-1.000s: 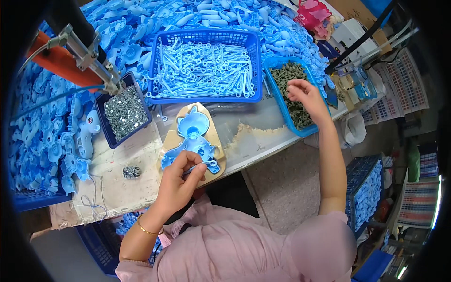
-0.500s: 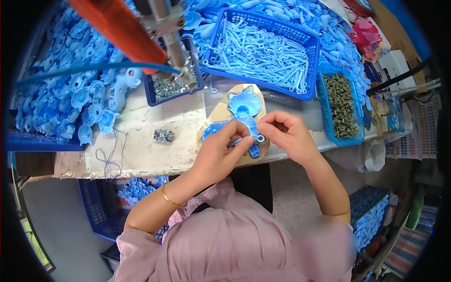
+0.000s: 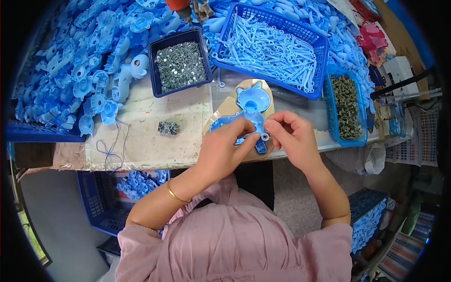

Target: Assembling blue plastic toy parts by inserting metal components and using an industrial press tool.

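A light blue animal-shaped plastic half-shell (image 3: 254,101) lies hollow side up on a tan shaped board (image 3: 226,109) at the table's front edge. My left hand (image 3: 226,144) is closed in a pinch on a light blue plastic rod with a ring end (image 3: 265,137), held over the shell's lower part. A small dark piece shows in the ring's hole. Close to that ring, my right hand (image 3: 295,139) has thumb and forefinger pressed together; anything between them is too small to make out.
Behind stand a blue basket of ring-ended rods (image 3: 272,51) and a dark bin of small metal parts (image 3: 181,66). A blue tray of screws (image 3: 346,108) is at the right. Blue plastic parts (image 3: 80,70) heap at the left, near a metal-looking clump (image 3: 168,127). An orange-bodied tool (image 3: 178,4) hangs above.
The orange tool has moved up, mostly out of view, uncovering the dark bin. A dark piece now shows in the rod's ring, which looked hollow before. Both hands stay close together.
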`<state>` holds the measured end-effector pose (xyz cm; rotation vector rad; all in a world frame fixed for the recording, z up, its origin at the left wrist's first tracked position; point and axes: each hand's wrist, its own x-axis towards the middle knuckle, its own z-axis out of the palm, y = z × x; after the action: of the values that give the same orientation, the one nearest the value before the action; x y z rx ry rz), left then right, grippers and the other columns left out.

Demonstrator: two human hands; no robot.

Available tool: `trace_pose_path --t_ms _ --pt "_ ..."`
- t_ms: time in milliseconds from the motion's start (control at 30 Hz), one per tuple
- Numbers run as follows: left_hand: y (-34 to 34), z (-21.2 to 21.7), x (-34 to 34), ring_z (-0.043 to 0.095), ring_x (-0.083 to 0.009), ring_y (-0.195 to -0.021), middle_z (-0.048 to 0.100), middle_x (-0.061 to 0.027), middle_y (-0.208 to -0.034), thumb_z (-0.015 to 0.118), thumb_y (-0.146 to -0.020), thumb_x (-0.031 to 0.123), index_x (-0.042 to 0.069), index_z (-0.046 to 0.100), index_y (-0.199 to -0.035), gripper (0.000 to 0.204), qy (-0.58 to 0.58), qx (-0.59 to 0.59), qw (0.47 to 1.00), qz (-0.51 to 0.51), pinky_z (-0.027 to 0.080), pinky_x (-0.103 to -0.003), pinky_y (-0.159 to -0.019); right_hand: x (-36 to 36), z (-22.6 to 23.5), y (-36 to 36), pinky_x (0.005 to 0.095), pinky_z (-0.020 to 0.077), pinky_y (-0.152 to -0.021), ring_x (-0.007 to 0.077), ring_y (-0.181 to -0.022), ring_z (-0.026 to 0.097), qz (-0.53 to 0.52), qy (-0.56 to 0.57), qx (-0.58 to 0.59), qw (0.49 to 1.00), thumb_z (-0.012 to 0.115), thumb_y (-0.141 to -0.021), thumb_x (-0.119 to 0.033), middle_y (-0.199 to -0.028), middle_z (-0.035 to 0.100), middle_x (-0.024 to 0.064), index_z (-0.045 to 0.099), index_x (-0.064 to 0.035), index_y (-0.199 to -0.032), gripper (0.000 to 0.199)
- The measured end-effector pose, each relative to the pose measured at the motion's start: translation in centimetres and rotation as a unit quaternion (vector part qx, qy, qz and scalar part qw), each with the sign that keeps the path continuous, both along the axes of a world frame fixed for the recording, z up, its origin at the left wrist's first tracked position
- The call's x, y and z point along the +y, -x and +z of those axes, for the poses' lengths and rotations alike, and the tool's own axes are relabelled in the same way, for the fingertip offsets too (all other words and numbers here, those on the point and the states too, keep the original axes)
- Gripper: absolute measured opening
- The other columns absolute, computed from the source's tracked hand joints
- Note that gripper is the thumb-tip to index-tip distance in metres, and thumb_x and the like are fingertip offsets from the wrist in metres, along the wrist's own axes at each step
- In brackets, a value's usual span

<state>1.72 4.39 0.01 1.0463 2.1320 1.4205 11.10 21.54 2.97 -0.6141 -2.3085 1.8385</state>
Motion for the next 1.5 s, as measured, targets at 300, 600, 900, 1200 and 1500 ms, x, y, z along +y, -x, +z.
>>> trace_pose_path --t_ms 300,600,900,1200,1500 --pt "1.6 -0.4 -1.2 0.062 -0.0244 -0.082 0.069 -0.0095 -0.09 0.071 -0.09 0.02 0.006 0.067 -0.105 0.021 0.005 0.095 0.995 -0.029 0.048 -0.036 -0.076 -0.7 -0.8 0.5 0.0208 0.0453 -0.068 0.0039 -0.078 0.057 0.07 0.043 0.066 0.994 0.069 -0.094 -0.009 -0.092 0.064 -0.0005 0.062 -0.0022 -0.105 0.015" --pt "3.4 -1.5 -2.0 0.054 -0.0319 -0.102 0.06 -0.0088 -0.109 0.078 -0.078 0.023 0.01 0.061 -0.116 0.044 0.064 0.243 0.968 0.008 0.045 -0.044 -0.088 2.1 -3.8 2.3 0.0178 0.0428 -0.066 0.0014 -0.074 0.054 0.075 -0.02 -0.066 0.995 0.075 -0.087 -0.005 -0.087 0.064 -0.0031 0.063 -0.0025 -0.103 0.02" --pt "3.6 -2.0 -2.2 0.057 -0.0324 -0.097 0.063 -0.0102 -0.109 0.078 -0.073 0.013 0.006 0.064 -0.107 0.038 0.048 0.243 0.969 0.017 0.048 -0.042 -0.086 2.2 -3.4 2.9 0.0176 0.0407 -0.061 0.0004 -0.069 0.051 0.095 0.018 -0.088 0.991 0.076 -0.086 -0.006 -0.084 0.063 -0.0022 0.064 0.0002 -0.102 0.021" --pt "3.9 -2.1 -1.9 0.058 -0.0281 -0.096 0.061 -0.0062 -0.105 0.08 -0.071 0.011 0.008 0.064 -0.096 0.03 0.047 0.223 0.974 0.01 0.049 -0.04 -0.083 1.3 -2.1 3.3 0.0209 0.0414 -0.057 0.0019 -0.065 0.052 0.108 -0.143 -0.089 0.98 0.076 -0.084 -0.006 -0.083 0.069 0.0026 0.067 0.001 -0.103 0.022" --pt "3.5 -1.9 -2.2 0.062 -0.0269 -0.096 0.068 -0.0045 -0.112 0.079 -0.074 0.014 0.009 0.072 -0.082 0.011 0.083 0.27 0.959 0.002 0.053 -0.039 -0.079 2.5 -1.4 4.7 0.0296 0.0488 -0.061 0.0137 -0.068 0.064 0.241 -0.219 -0.11 0.939 0.076 -0.081 -0.005 -0.084 0.073 0.0065 0.072 -0.0009 -0.1 0.02"
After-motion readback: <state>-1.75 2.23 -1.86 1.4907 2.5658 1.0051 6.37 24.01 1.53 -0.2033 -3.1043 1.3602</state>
